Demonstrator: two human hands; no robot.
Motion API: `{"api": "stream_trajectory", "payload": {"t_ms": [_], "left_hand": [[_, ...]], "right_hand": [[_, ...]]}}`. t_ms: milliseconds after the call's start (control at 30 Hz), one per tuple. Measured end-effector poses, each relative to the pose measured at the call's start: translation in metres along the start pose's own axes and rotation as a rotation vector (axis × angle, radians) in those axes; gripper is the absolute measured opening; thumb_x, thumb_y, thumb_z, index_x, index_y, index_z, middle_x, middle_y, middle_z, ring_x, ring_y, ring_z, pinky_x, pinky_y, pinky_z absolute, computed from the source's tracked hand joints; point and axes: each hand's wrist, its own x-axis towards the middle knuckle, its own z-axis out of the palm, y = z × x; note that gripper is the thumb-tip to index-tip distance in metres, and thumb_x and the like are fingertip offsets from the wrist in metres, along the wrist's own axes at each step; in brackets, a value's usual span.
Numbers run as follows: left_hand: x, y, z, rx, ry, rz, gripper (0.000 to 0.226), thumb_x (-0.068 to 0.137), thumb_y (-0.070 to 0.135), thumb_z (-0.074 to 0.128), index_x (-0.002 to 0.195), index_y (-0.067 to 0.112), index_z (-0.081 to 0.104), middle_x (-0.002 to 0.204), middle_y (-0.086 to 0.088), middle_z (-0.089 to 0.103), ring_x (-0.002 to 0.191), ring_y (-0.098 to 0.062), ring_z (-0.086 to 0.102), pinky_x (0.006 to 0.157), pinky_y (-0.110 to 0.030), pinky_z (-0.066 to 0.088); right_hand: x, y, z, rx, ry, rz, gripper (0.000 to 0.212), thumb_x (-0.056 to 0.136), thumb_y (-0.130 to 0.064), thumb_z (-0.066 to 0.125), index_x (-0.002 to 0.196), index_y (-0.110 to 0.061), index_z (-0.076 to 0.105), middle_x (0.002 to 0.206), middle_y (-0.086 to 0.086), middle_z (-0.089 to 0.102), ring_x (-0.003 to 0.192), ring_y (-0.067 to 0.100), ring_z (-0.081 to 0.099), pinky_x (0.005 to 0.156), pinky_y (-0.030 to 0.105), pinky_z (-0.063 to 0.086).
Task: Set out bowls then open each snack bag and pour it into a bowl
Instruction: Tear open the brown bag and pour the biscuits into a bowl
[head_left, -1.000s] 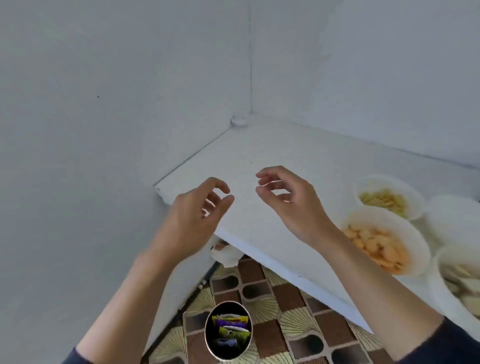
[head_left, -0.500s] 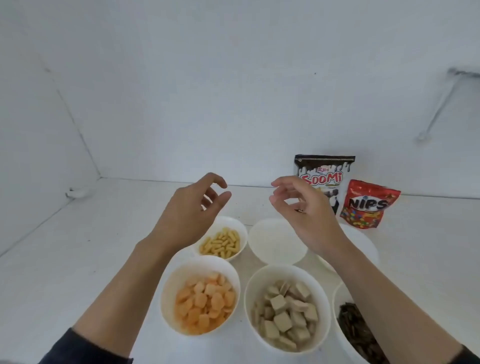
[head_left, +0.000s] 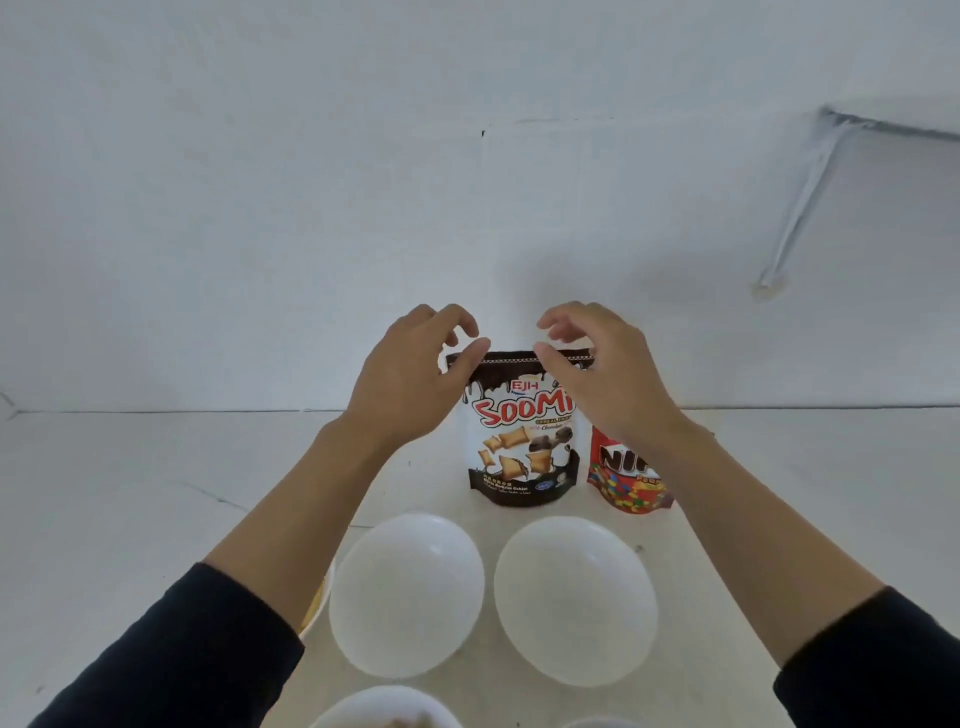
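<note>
A black-and-white Soomi snack bag (head_left: 519, 441) stands upright at the back of the white table (head_left: 130, 519). A red Nips bag (head_left: 623, 483) stands to its right, partly hidden by my right wrist. My left hand (head_left: 410, 379) and right hand (head_left: 602, 374) are at the top edge of the Soomi bag. Both thumbs lie against the sealed strip, and the fingers curl loosely above it without closing. Two empty white bowls (head_left: 408, 592) (head_left: 574, 597) sit side by side in front of the bags.
A bowl of yellow snacks (head_left: 318, 605) peeks out behind my left forearm. The rim of another filled bowl (head_left: 384, 709) shows at the bottom edge. A white wall rises just behind the bags, with a bracket (head_left: 795, 208) at its upper right.
The view swung from the table's left corner to the bags and moved closer. Both hands went forward from above the bowls to the top of the Soomi bag.
</note>
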Motion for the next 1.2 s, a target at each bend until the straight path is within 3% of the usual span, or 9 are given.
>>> {"api": "stream_trajectory", "payload": {"t_ms": [167,333,433,500,567,633,900,1100,1200], "left_hand": [[0.036,-0.007,0.034,0.143,0.046,-0.040,0.030,0.101,0.049,0.051,0.120,0.028,0.062,0.119,-0.001,0.061,0.116,-0.023,0.053,0.094,-0.043,0.047],[0.042,-0.010,0.061,0.197,-0.051,-0.083,0.034,0.103,0.051,0.044,0.117,0.026,0.062,0.113,-0.001,0.066,0.108,-0.022,0.059,0.093,-0.045,0.047],[0.038,-0.010,0.070,0.204,-0.093,-0.068,0.041,0.105,0.049,0.040,0.116,0.020,0.066,0.103,-0.004,0.066,0.097,-0.022,0.059,0.087,-0.045,0.052],[0.037,-0.012,0.071,0.201,-0.120,-0.028,0.041,0.105,0.047,0.040,0.114,0.017,0.067,0.097,-0.004,0.065,0.090,-0.021,0.058,0.080,-0.039,0.051],[0.033,-0.015,0.070,0.196,-0.143,0.017,0.036,0.106,0.042,0.042,0.113,0.017,0.066,0.094,-0.003,0.065,0.088,-0.022,0.058,0.073,-0.036,0.049],[0.030,-0.016,0.068,0.188,-0.131,0.020,0.030,0.107,0.036,0.042,0.113,0.018,0.066,0.094,-0.002,0.064,0.088,-0.024,0.059,0.068,-0.035,0.047],[0.027,-0.009,0.006,0.209,0.093,0.049,0.025,0.107,0.033,0.046,0.107,0.021,0.068,0.088,0.002,0.059,0.085,-0.021,0.055,0.065,-0.030,0.037],[-0.009,-0.026,-0.088,0.244,0.181,0.031,0.025,0.106,0.032,0.047,0.107,0.022,0.070,0.087,0.003,0.059,0.082,-0.020,0.056,0.065,-0.032,0.045],[-0.039,-0.047,-0.142,0.295,0.193,-0.025,0.026,0.106,0.034,0.046,0.111,0.023,0.069,0.091,0.004,0.061,0.082,-0.019,0.057,0.063,-0.028,0.041]], "right_hand": [[0.033,0.037,0.018,-0.098,0.002,-0.017,0.022,0.097,-0.031,0.062,0.118,-0.025,0.064,0.117,-0.003,0.064,0.114,0.016,0.054,0.103,0.040,0.043],[0.034,0.060,0.037,-0.069,0.056,-0.019,0.019,0.097,-0.033,0.059,0.111,-0.022,0.065,0.107,-0.002,0.067,0.103,0.017,0.061,0.095,0.050,0.050],[0.031,0.066,0.044,-0.032,0.062,-0.003,0.018,0.098,-0.032,0.059,0.108,-0.018,0.066,0.103,-0.001,0.069,0.095,0.014,0.064,0.090,0.043,0.055],[0.030,0.065,0.044,0.029,0.058,0.025,0.017,0.099,-0.028,0.060,0.106,-0.014,0.068,0.100,-0.001,0.070,0.089,0.010,0.064,0.086,0.028,0.056],[0.029,0.063,0.042,0.122,0.056,0.077,0.014,0.099,-0.026,0.061,0.101,-0.014,0.069,0.094,-0.005,0.070,0.084,0.005,0.063,0.079,0.010,0.050],[0.028,0.060,0.039,0.215,0.066,0.135,0.010,0.098,-0.024,0.063,0.095,-0.017,0.069,0.088,-0.010,0.068,0.083,0.002,0.062,0.074,0.004,0.045],[0.034,0.006,0.029,0.427,0.143,0.028,0.004,0.093,-0.018,0.067,0.090,-0.015,0.069,0.087,-0.008,0.070,0.086,0.008,0.066,0.074,0.015,0.053],[0.037,-0.079,0.039,0.415,0.064,-0.134,0.011,0.086,-0.008,0.072,0.094,-0.016,0.070,0.092,-0.007,0.072,0.091,0.012,0.068,0.079,0.025,0.059],[0.033,-0.134,0.059,0.440,0.014,-0.188,0.010,0.088,-0.010,0.072,0.096,-0.016,0.071,0.094,-0.009,0.072,0.091,0.009,0.068,0.078,0.022,0.058]]}}
